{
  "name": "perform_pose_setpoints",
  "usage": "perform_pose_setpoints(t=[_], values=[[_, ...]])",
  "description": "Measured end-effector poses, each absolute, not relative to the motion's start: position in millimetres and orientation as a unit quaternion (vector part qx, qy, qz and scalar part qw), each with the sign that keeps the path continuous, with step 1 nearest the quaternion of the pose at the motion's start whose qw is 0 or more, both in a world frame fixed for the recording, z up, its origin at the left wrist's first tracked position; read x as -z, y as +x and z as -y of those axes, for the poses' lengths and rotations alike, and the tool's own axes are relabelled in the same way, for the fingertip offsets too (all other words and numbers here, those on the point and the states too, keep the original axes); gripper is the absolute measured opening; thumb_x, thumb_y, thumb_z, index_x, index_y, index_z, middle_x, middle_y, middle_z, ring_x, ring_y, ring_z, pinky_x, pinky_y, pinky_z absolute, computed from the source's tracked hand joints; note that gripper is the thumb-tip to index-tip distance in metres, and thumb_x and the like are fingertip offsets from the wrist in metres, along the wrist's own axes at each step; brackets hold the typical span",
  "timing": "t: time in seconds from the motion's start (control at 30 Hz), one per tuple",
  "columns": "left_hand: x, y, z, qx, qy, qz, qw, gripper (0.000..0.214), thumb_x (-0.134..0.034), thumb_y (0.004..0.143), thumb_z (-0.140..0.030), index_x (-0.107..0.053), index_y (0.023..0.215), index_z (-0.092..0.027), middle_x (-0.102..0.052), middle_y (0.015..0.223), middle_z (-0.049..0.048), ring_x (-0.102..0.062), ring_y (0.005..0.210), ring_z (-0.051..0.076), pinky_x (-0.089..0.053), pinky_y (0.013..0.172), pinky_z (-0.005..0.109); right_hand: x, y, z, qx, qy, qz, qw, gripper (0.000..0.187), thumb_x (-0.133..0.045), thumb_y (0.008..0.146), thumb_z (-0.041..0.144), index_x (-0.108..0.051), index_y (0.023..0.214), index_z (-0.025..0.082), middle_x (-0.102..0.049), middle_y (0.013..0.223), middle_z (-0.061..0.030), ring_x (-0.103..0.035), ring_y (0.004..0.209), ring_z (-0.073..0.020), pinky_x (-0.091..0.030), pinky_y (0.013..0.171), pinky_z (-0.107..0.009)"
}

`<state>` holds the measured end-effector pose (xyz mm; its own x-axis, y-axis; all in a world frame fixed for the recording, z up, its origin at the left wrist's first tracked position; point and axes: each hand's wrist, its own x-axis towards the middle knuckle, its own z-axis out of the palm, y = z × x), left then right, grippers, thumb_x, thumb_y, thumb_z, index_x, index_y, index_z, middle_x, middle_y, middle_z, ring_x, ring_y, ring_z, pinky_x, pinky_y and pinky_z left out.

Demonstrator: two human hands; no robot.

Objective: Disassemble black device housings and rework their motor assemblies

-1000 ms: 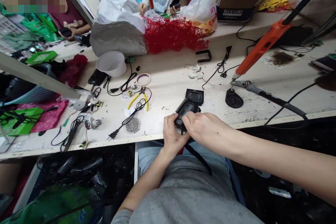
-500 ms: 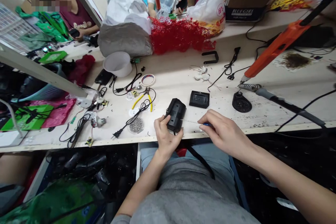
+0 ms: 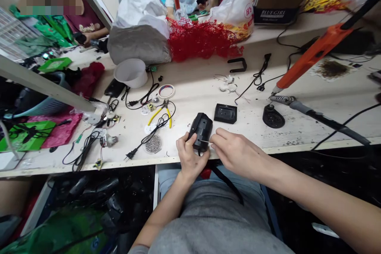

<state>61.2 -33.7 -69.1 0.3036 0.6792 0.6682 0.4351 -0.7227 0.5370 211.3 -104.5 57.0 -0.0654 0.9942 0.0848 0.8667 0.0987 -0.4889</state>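
A black plastic housing stands at the front edge of the bench, with my left hand closed around its near left side. My right hand is closed on a thin screwdriver; its handle is hidden in the fingers and only the slim metal shaft shows, lying across the lower part of the housing. Whether the tip touches a screw cannot be made out. Behind and to the right lies a rectangular black plastic tray-like part. Left of the housing are a round dish of small screws and yellow-handled pliers.
An orange electric screwdriver hangs at the right above a soldering iron. Power cords, a white bowl and a tape roll lie to the left. Red netting is piled at the back. Two people sit across the bench.
My right hand has moved left, bringing its fingers close to the housing, and less of the screwdriver shows. My left hand still holds the housing, which has shifted slightly to the right.
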Motion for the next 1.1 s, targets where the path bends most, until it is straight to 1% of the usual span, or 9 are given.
perform_pose_setpoints(t=[0.13, 0.27, 0.37, 0.47, 0.57, 0.73, 0.8, 0.9, 1.1], values=[[74.8, 61.4, 33.7, -0.48, 0.796, -0.352, 0.112, 0.057, -0.075, 0.071, -0.027, -0.052, 0.123, -0.02, -0.052, 0.119, 0.0135, -0.057, 0.104, 0.029, -0.051, 0.084, 0.046, -51.9, 209.3, 93.5, -0.396, -0.69, 0.529, 0.294, 0.016, -0.045, 0.09, 0.014, -0.059, 0.084, 0.018, -0.056, 0.067, 0.0008, -0.049, 0.056, -0.0121, -0.038, 0.056, -0.025], [76.2, 61.7, 34.0, -0.467, 0.807, -0.349, 0.096, 0.056, -0.072, 0.072, -0.025, -0.052, 0.123, -0.021, -0.051, 0.12, 0.015, -0.056, 0.103, 0.029, -0.049, 0.083, 0.047, -46.0, 205.6, 87.5, -0.579, -0.673, 0.315, 0.337, 0.013, -0.044, 0.086, 0.017, -0.058, 0.086, 0.019, -0.041, 0.052, 0.0087, -0.026, 0.038, -0.0082, -0.023, 0.042, -0.023], [76.7, 61.5, 33.2, -0.464, 0.808, -0.348, 0.1, 0.056, -0.071, 0.072, -0.027, -0.051, 0.124, -0.02, -0.051, 0.118, 0.0153, -0.055, 0.103, 0.03, -0.049, 0.083, 0.047, -44.2, 204.9, 85.6, -0.434, -0.697, 0.484, 0.303, 0.014, -0.049, 0.083, 0.012, -0.061, 0.082, 0.018, -0.051, 0.058, 0.0042, -0.04, 0.047, -0.0093, -0.031, 0.049, -0.022], [77.8, 62.0, 32.6, -0.472, 0.795, -0.362, 0.116, 0.056, -0.072, 0.072, -0.027, -0.051, 0.123, -0.02, -0.052, 0.115, 0.0143, -0.055, 0.102, 0.029, -0.049, 0.082, 0.046, -47.1, 207.1, 85.3, -0.198, -0.62, 0.744, 0.153, 0.024, -0.048, 0.081, 0.003, -0.066, 0.091, 0.015, -0.065, 0.078, -0.0043, -0.054, 0.064, -0.0141, -0.038, 0.058, -0.026], [77.8, 62.8, 33.0, -0.48, 0.787, -0.37, 0.115, 0.052, -0.071, 0.074, -0.028, -0.052, 0.122, -0.019, -0.052, 0.113, 0.0137, -0.055, 0.1, 0.028, -0.05, 0.082, 0.045, -52.1, 210.3, 84.7, -0.077, -0.527, 0.846, 0.04, 0.029, -0.045, 0.082, -0.002, -0.066, 0.094, 0.013, -0.066, 0.083, -0.0084, -0.056, 0.07, -0.018, -0.039, 0.059, -0.028], [71.8, 57.6, 28.6, -0.475, 0.791, -0.374, 0.091, 0.05, -0.07, 0.075, -0.027, -0.057, 0.122, -0.018, -0.052, 0.116, 0.0161, -0.054, 0.102, 0.03, -0.047, 0.084, 0.046, -51.3, 208.5, 74.8, -0.229, -0.666, 0.685, 0.184, 0.01, -0.057, 0.087, 0.017, -0.066, 0.092, 0.016, -0.065, 0.079, -0.0051, -0.056, 0.068, -0.0158, -0.041, 0.061, -0.027], [69.2, 52.7, 23.5, -0.459, 0.799, -0.378, 0.088, 0.048, -0.069, 0.074, -0.026, -0.06, 0.12, -0.019, -0.053, 0.118, 0.0164, -0.053, 0.102, 0.031, -0.045, 0.086, 0.047, -48.4, 205.4, 66.9, -0.405, -0.716, 0.516, 0.238, 0.02, -0.05, 0.093, 0.029, -0.064, 0.086, 0.016, -0.057, 0.062, -0.0001, -0.046, 0.052, -0.012, -0.036, 0.052, -0.025], [67.3, 45.6, 15.4, -0.438, 0.812, -0.378, 0.082, 0.047, -0.069, 0.072, -0.027, -0.063, 0.118, -0.02, -0.055, 0.12, 0.0162, -0.052, 0.1, 0.031, -0.044, 0.086, 0.046, -45.7, 201.9, 56.2, -0.582, -0.687, 0.358, 0.248, 0.03, -0.037, 0.094, 0.023, -0.061, 0.077, 0.016, -0.042, 0.048, 0.0053, -0.027, 0.039, -0.0097, -0.025, 0.043, -0.025], [61.5, 34.7, 3.2, -0.419, 0.834, -0.358, 0.031, 0.047, -0.068, 0.074, -0.027, -0.068, 0.121, -0.024, -0.058, 0.124, 0.0152, -0.053, 0.101, 0.03, -0.045, 0.089, 0.046, -36.4, 217.8, 62.3, -0.305, -0.668, 0.634, 0.244, 0.013, -0.055, 0.086, 0.015, -0.06, 0.074, 0.018, -0.058, 0.067, 0.0008, -0.051, 0.064, -0.0136, -0.037, 0.065, -0.026]])
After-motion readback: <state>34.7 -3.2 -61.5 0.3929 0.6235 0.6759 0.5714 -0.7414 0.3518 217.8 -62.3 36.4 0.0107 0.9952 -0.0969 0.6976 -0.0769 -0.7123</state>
